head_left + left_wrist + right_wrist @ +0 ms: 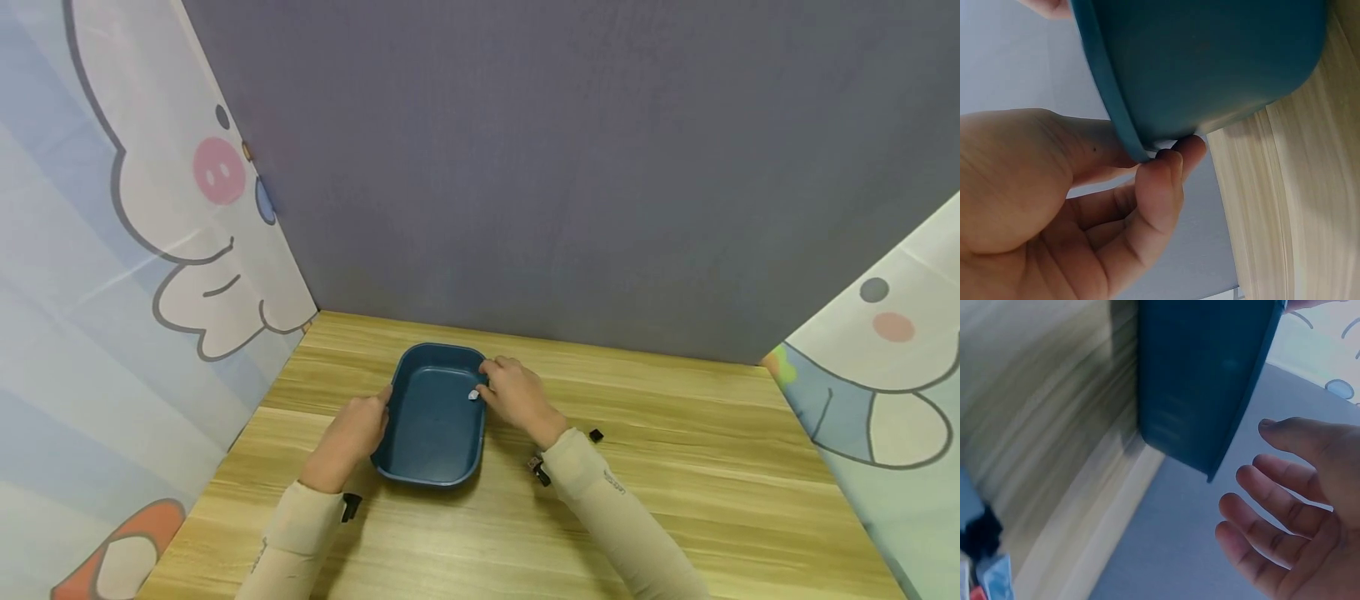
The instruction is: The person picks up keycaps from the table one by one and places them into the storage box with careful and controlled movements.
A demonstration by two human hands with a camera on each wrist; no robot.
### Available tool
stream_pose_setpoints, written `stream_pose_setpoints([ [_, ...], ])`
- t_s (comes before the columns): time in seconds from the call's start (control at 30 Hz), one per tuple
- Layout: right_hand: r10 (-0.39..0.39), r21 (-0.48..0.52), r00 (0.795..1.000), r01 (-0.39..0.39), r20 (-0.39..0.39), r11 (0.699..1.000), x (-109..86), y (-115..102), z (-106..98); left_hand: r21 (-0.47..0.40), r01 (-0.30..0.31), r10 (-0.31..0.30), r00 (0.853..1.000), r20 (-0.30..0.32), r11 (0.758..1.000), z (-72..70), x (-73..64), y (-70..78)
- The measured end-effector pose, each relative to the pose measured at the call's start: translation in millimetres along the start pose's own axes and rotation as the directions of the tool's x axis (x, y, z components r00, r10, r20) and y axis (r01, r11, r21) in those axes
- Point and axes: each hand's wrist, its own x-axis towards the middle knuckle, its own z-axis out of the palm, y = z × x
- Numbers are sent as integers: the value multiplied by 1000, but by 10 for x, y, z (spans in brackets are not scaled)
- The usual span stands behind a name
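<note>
Blue tray (437, 417) lies in the head view on the wood-grain surface (675, 467), between your two hands, its hollow side facing up. Your left hand (356, 432) is at the tray's left edge; your right hand (517, 392) is by the upper right corner, its fingertips overlapping the rim from this angle. One small white piece (473, 395) shows against the tray's inner right side, just by your right thumb; contact cannot be told. Both your sleeves (600, 492) are pale. Just beside your right sleeve: a small black square (596, 435); too small to identify. Grey panel (525, 167) behind; printed cloth (165, 358) to either side.

Left wrist view: your left hand pinches the tray's rim, thumb passing behind the lip, fingers bent against the side. Something pale glints between your fingers and the tray; cannot tell what. Tray base is turned towards the surface.

Right wrist view: your right hand is spread, fingers loosely bent and parted, palm bare. A gap shows between your thumb tip and the tray in this view. At the lower left edge, a blurred cluster (985, 540) of black, blue and red; identity unclear.
</note>
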Motion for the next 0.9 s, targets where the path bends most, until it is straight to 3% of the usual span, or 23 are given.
stream_pose_setpoints([
  [0.43, -4, -30, 998, 2, -59, 1000, -295, 206, -215, -15, 3, -3, 1000, 11, 1000, 5, -3, -7],
  [0.9, 31, -87, 999, -33, -25, 996, -673, 588, -315, -7, -17, 17, 999, -31, 1000, 3, -1, -23],
])
